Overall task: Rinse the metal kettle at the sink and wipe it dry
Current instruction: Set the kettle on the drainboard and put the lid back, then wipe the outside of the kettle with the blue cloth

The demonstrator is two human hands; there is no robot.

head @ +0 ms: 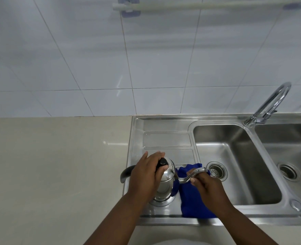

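Note:
The shiny metal kettle (165, 183) stands upright on the steel drainboard (167, 138), left of the sink basins. It has a black lid knob, a dark handle sticking out to the left and a thin curved spout pointing right. My left hand (146, 175) lies over the kettle's top and grips it by the lid. My right hand (208, 184) pinches the spout between fingers and thumb. A blue cloth (192, 200) lies on the drainboard under the spout and under my right hand; whether that hand touches it I cannot tell.
The near sink basin (234, 156) with its strainer drain (217, 171) is right of the cloth. A second basin (291, 156) lies further right. The chrome tap (270, 103) rises between them, with no water running. A beige countertop (57, 165) stretches left; a tiled wall rises behind.

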